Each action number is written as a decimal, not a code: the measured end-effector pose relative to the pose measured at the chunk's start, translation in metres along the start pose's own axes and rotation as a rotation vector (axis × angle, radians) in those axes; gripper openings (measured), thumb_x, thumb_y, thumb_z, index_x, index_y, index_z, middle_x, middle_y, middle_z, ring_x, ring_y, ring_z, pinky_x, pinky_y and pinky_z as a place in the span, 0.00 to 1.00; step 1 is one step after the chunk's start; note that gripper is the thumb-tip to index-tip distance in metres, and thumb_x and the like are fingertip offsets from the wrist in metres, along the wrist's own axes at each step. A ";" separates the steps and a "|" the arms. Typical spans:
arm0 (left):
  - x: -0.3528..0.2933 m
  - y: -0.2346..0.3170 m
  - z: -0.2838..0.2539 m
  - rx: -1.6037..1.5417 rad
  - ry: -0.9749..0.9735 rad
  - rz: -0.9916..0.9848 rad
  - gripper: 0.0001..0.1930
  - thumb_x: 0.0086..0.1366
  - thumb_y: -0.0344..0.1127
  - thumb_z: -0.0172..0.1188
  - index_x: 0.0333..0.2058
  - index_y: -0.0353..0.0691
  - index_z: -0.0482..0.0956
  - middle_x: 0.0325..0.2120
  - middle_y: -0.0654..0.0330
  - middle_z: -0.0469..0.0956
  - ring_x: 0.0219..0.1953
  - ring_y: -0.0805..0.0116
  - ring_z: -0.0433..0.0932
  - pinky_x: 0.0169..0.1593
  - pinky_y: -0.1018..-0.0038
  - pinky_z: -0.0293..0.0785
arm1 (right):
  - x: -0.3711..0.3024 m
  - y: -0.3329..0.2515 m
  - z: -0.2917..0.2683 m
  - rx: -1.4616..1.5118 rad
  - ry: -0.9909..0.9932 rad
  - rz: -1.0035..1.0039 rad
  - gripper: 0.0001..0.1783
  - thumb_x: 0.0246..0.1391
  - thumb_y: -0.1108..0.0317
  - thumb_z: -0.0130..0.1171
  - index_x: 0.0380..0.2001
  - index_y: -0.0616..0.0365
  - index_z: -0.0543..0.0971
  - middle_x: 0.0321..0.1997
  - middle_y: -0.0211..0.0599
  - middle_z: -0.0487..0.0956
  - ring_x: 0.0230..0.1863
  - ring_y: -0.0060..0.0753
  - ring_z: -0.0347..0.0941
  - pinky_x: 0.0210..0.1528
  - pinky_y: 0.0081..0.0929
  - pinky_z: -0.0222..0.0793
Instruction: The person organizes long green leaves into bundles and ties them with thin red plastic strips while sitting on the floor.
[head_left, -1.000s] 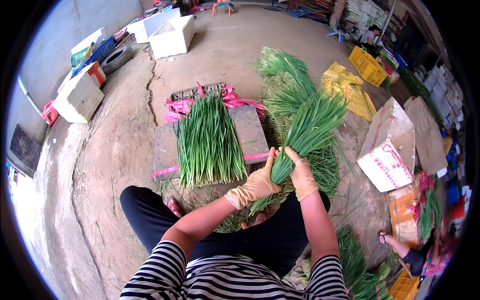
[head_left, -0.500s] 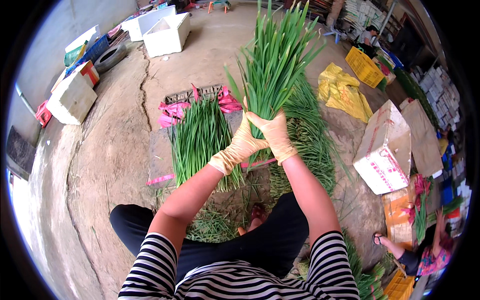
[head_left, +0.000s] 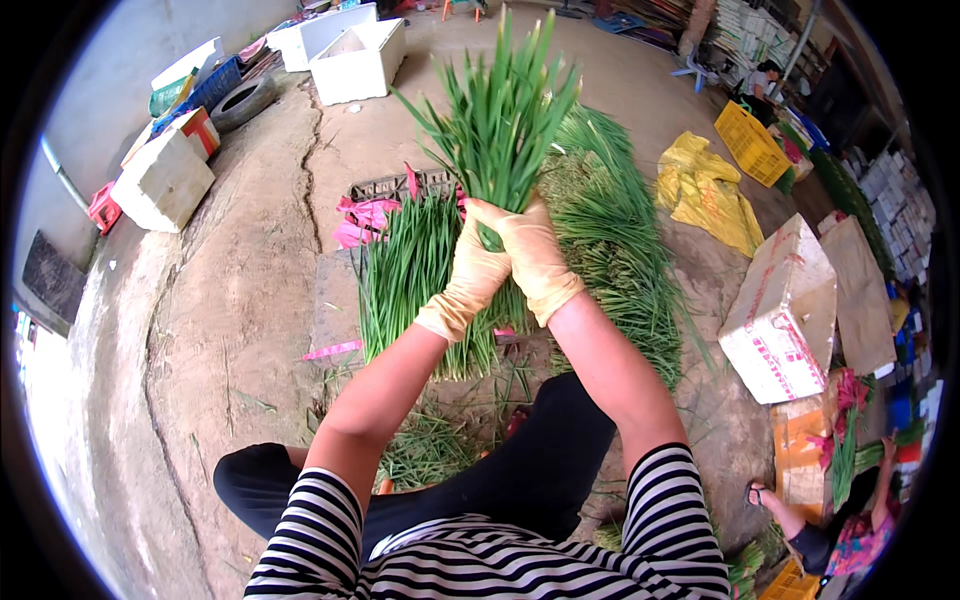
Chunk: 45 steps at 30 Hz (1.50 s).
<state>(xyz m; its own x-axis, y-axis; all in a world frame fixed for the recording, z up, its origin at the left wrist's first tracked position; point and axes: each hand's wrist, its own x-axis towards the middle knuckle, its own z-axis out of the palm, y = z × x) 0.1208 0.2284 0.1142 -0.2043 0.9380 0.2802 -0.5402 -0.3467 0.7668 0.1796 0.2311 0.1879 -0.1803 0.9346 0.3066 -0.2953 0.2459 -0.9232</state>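
Observation:
Both my hands wear thin cream gloves and are wrapped around an upright bunch of garlic chives (head_left: 500,130). My left hand (head_left: 474,272) closes on it from the left, lower down. On the right, my right hand (head_left: 536,252) grips it with the thumb across the front. The leaf tips fan out above my fists, and the lower stalks are mostly hidden. Just beneath and left lies a neat stack of chives (head_left: 405,270) on a grey board, with pink ribbon (head_left: 335,350) under it. To the right spreads a large pile of chives (head_left: 615,240).
Loose trimmings (head_left: 430,450) lie between my legs. White foam boxes (head_left: 360,65) stand at the back left. A yellow sack (head_left: 705,195), a yellow crate (head_left: 750,140) and a white box (head_left: 785,320) line the right, where a co-worker (head_left: 860,530) sits; another person (head_left: 762,85) is farther back.
The bunch has come down and slightly left, its top lower in view. My hands have drawn closer together around it and stay closed. The whole view has shifted a little.

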 end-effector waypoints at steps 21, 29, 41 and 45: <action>-0.223 0.281 -0.194 -0.061 0.183 -0.273 0.27 0.52 0.34 0.61 0.51 0.37 0.65 0.41 0.57 0.73 0.45 0.57 0.72 0.49 0.59 0.70 | -0.161 0.069 0.198 -0.057 -1.399 0.478 0.37 0.40 0.54 0.68 0.50 0.65 0.67 0.43 0.35 0.74 0.46 0.26 0.68 0.49 0.23 0.63; -0.251 0.271 -0.251 -0.166 0.495 -0.139 0.19 0.53 0.30 0.59 0.45 0.39 0.69 0.34 0.58 0.75 0.37 0.59 0.76 0.41 0.61 0.76 | -0.179 0.084 0.227 -0.090 -1.278 0.461 0.41 0.40 0.51 0.66 0.53 0.63 0.65 0.47 0.36 0.72 0.50 0.30 0.66 0.51 0.27 0.63; -0.246 0.268 -0.295 -0.221 0.709 -0.176 0.14 0.56 0.30 0.57 0.42 0.37 0.70 0.28 0.60 0.76 0.31 0.61 0.78 0.34 0.64 0.77 | -0.230 0.073 0.180 -0.668 -1.013 -0.648 0.17 0.38 0.71 0.63 0.36 0.48 0.79 0.59 0.33 0.63 0.64 0.49 0.49 0.59 0.39 0.56; -0.252 0.261 -0.290 -0.196 0.750 -0.210 0.13 0.56 0.30 0.57 0.41 0.38 0.71 0.28 0.60 0.76 0.31 0.60 0.78 0.35 0.63 0.78 | -0.241 0.079 0.180 -0.323 -0.966 -0.186 0.07 0.41 0.71 0.63 0.28 0.53 0.80 0.58 0.31 0.65 0.65 0.44 0.49 0.60 0.37 0.53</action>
<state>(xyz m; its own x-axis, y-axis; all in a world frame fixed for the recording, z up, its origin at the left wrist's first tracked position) -0.2059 -0.1002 0.0764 -0.5391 0.7541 -0.3750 -0.7474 -0.2231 0.6257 0.0311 -0.0204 0.0827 -0.8757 0.3052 0.3741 -0.1554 0.5554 -0.8169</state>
